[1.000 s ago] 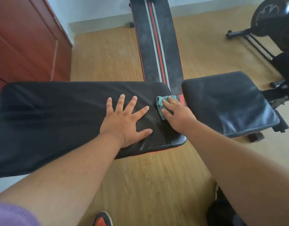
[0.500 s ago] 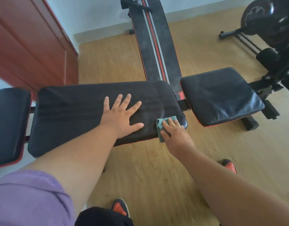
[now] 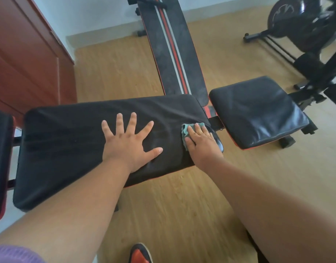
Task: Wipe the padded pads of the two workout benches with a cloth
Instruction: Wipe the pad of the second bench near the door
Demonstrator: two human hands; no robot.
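Observation:
A long black back pad (image 3: 68, 145) of the near bench runs across the view, with a smaller black seat pad (image 3: 258, 112) to its right and a third pad (image 3: 0, 158) at the left edge. My left hand (image 3: 129, 143) lies flat on the back pad with its fingers spread. My right hand (image 3: 201, 143) presses a small teal cloth (image 3: 185, 130) onto the right end of that pad. A second bench pad (image 3: 172, 46), black with red and grey stripes, stretches away behind.
A red-brown wooden cabinet (image 3: 24, 59) stands at the left. An exercise bike (image 3: 311, 29) and its black frame fill the upper right. Wooden floor (image 3: 182, 205) lies below the bench, with my red and black shoe (image 3: 140, 253) at the bottom.
My right hand with the cloth slid from the pad's far right corner to its front right edge, then back up onto the right end. The left hand stayed flat on the pad.

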